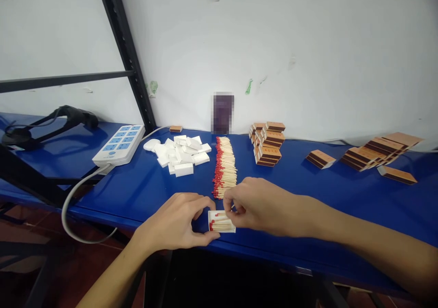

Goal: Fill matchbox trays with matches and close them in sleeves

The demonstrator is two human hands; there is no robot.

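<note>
Near the table's front edge lies a small white matchbox tray (235,230) partly filled with red-tipped matches (219,226). My left hand (181,221) grips the tray, its thumb on the near side and forefinger on the far side. Over the right part of the tray, my right hand (253,205) is closed in a pinch; a pale match end shows by its fingers, but how many it holds is hidden. Just beyond both hands, a long row of loose matches (226,166) runs toward the wall, red heads to the left.
White trays (185,155) lie heaped left of the match row. Matchbox sleeves (270,143) are stacked right of it, with more matchboxes (376,153) farther right. A power strip (119,144), its cable and a black shelf post (125,39) stand left. A blurred dark patch (222,113) is behind.
</note>
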